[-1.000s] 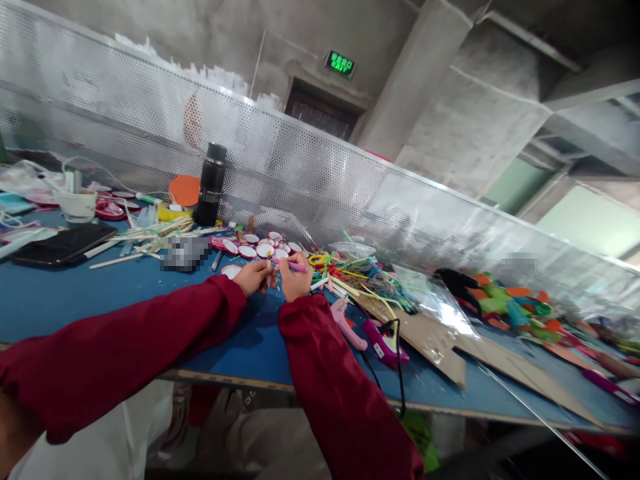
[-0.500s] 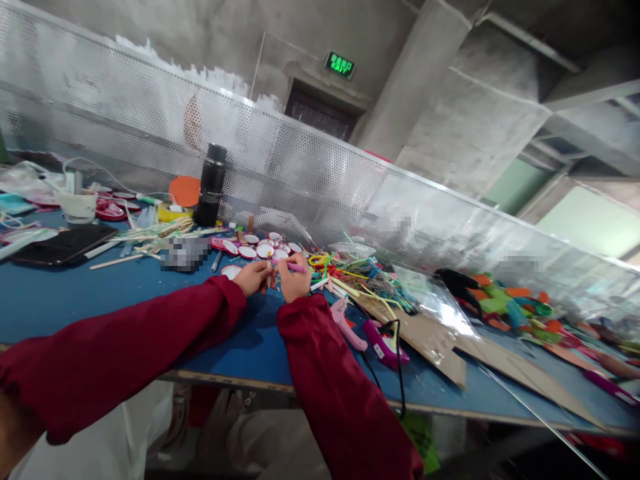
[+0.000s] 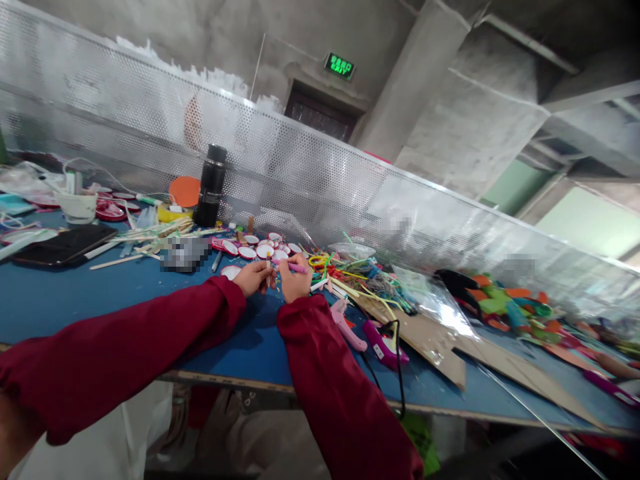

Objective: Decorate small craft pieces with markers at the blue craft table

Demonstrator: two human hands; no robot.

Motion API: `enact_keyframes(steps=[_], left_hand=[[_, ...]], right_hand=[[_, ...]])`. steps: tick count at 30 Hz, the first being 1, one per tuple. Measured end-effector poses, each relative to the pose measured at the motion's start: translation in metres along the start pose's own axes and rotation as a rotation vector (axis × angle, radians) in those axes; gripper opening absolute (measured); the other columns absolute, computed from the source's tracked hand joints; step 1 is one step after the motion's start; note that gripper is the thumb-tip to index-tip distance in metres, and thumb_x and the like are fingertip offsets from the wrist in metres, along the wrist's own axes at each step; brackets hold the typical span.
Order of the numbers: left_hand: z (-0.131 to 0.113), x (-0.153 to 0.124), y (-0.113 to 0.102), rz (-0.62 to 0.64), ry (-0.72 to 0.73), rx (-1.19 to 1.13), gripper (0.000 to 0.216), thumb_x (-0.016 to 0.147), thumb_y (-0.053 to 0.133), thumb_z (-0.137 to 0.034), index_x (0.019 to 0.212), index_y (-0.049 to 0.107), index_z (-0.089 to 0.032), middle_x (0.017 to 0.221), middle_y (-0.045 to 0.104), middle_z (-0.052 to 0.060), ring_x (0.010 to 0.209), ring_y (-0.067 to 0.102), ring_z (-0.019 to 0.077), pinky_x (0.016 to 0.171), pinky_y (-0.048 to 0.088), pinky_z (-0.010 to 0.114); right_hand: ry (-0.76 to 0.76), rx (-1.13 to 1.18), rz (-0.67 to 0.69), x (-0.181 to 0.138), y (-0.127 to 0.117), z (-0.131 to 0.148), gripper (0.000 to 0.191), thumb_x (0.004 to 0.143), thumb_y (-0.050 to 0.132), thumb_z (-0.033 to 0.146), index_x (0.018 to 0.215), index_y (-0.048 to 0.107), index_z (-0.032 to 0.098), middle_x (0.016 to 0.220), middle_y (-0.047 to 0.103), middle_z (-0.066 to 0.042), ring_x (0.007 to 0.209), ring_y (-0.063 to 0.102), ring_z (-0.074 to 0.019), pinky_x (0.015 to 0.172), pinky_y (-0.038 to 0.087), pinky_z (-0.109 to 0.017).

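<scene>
Both my hands meet over the blue table, sleeves dark red. My left hand pinches a small upright stick-like piece. My right hand is closed round a pink pen-like stick whose tip points left at that piece. Just behind the hands lie several red-rimmed white round discs. To their right sits a tangle of coloured pipe cleaners.
A black flask stands at the perforated metal screen. Wooden sticks, a dark tablet and a white cup lie left. A pink glue gun with cable, cardboard and coloured craft pieces lie right.
</scene>
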State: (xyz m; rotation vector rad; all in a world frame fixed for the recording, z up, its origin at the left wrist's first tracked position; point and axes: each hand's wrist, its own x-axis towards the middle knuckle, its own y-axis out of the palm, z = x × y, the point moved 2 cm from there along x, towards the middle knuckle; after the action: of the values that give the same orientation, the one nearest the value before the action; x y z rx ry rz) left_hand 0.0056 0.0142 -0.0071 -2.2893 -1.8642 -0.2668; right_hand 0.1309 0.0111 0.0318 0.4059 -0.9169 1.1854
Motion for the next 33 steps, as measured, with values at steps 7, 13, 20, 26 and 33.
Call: enact_keyframes(steps=[7,13,20,26,33], left_hand=[[-0.0019,-0.0012,0.0004,-0.003,0.001,-0.007,0.026,0.084,0.052,-0.042,0.077,0.052,-0.017,0.059,0.062,-0.001,0.035,0.047,0.0075,0.038,0.029,0.021],[-0.0029,-0.0017,0.0012,0.011,0.015,-0.005,0.031,0.082,0.055,-0.047,0.074,0.052,-0.017,0.057,0.061,-0.001,0.036,0.047,0.0073,0.038,0.029,0.021],[-0.0014,-0.0007,0.0008,0.018,0.021,-0.002,0.032,0.083,0.054,-0.047,0.076,0.052,-0.016,0.059,0.062,-0.001,0.036,0.047,0.0076,0.038,0.029,0.021],[-0.0040,-0.0023,0.0016,0.000,-0.003,-0.003,0.031,0.082,0.055,-0.046,0.073,0.052,-0.017,0.057,0.061,-0.002,0.036,0.046,0.0075,0.039,0.028,0.021],[-0.0039,-0.0026,0.0021,0.002,0.012,-0.012,0.031,0.082,0.055,-0.047,0.073,0.052,-0.017,0.056,0.060,-0.002,0.035,0.046,0.0076,0.038,0.028,0.021]], right_hand=[[0.010,-0.009,0.000,-0.0005,0.0011,-0.0013,0.018,0.077,0.055,0.029,0.061,0.050,0.022,0.056,0.054,0.005,0.057,0.052,-0.0129,0.062,0.042,-0.026],[0.002,-0.006,0.012,-0.0015,0.0015,0.0024,0.019,0.077,0.053,0.030,0.060,0.048,0.023,0.055,0.053,0.005,0.057,0.051,-0.0128,0.059,0.041,-0.026],[0.015,-0.009,0.010,-0.0010,0.0004,0.0039,0.020,0.077,0.053,0.031,0.060,0.048,0.022,0.055,0.053,0.005,0.056,0.050,-0.0123,0.059,0.041,-0.025],[0.005,-0.007,0.008,-0.0014,0.0010,0.0017,0.018,0.077,0.053,0.031,0.061,0.049,0.022,0.057,0.053,0.005,0.057,0.050,-0.0126,0.061,0.042,-0.025],[0.017,0.004,0.018,-0.0015,0.0011,0.0024,0.018,0.076,0.054,0.030,0.061,0.048,0.022,0.055,0.052,0.005,0.056,0.050,-0.0125,0.058,0.041,-0.025]])
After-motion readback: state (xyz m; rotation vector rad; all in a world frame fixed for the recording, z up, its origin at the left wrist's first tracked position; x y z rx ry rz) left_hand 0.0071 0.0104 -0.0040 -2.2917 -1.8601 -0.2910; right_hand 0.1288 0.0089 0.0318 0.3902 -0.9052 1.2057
